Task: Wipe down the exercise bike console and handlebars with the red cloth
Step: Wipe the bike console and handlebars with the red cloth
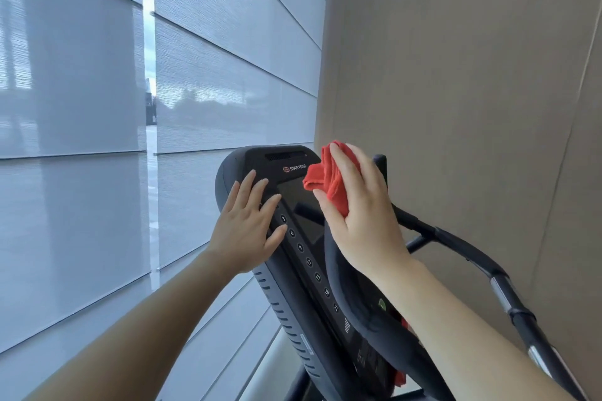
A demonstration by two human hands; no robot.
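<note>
Flat and spread, the left hand (247,228) rests on the left edge of the console (280,161), at centre frame, fingertips reaching the column of numbered buttons. Right of it, the right hand (361,208) grips the red cloth (325,177): fingers curl over the bunched fabric and the thumb closes from below. The cloth sits at the upper right corner of the console, over the dark screen; contact with the screen cannot be confirmed. The handlebars (456,242) curve toward the lower right. Pale blinds (81,107) fill the left of the frame; a beige wall (456,75) fills the right.
</note>
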